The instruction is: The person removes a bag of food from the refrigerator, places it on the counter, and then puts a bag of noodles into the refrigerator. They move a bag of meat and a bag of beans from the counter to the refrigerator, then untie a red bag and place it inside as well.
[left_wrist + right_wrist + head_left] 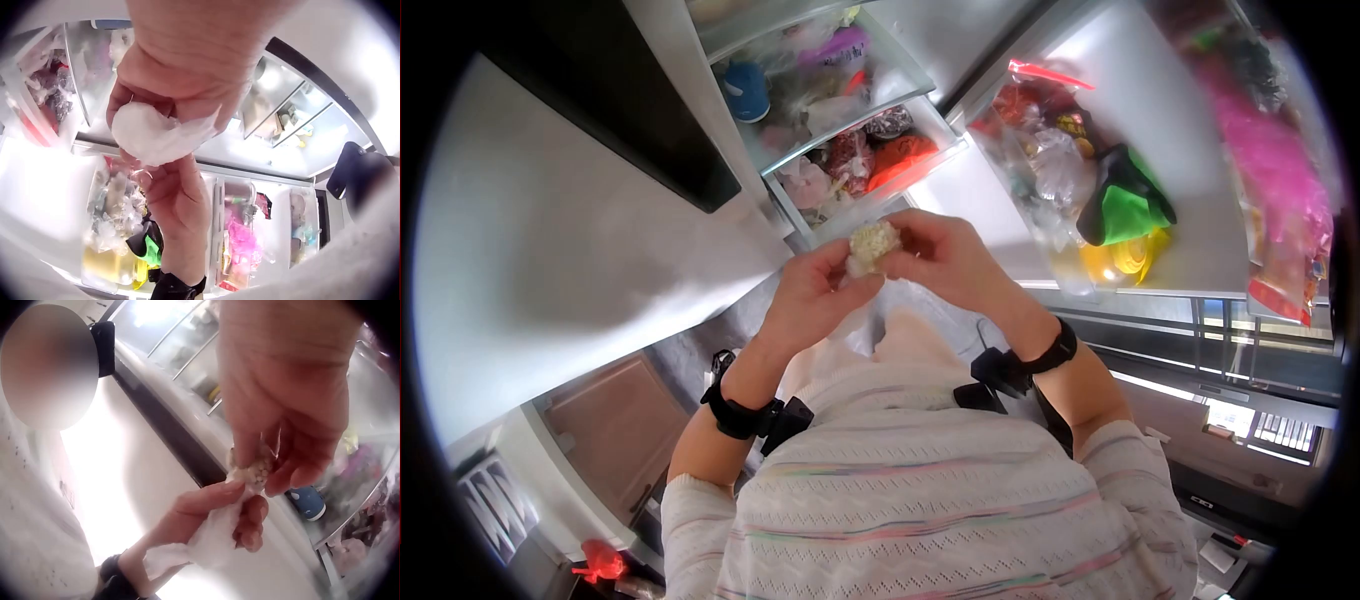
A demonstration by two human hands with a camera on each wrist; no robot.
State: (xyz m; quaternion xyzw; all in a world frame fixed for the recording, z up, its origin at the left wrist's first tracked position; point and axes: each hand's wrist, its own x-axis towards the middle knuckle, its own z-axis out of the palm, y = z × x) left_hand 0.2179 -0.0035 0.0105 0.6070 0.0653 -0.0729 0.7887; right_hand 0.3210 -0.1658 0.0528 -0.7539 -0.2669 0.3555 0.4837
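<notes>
A small whitish bundle of pale, grainy pieces in thin white wrapping is held between both hands at the centre of the head view. My left hand grips its lower left side, fingers curled round the white wrapping, whose loose end trails below in the right wrist view. My right hand pinches the bundle's upper right side with thumb and fingers. In the right wrist view the grainy pieces show between the fingertips of both hands.
Behind the hands, open freezer drawers hold bagged food and a blue container. To the right, a door bin carries plastic bags, a green and black packet and a pink bag. A white door panel stands at left.
</notes>
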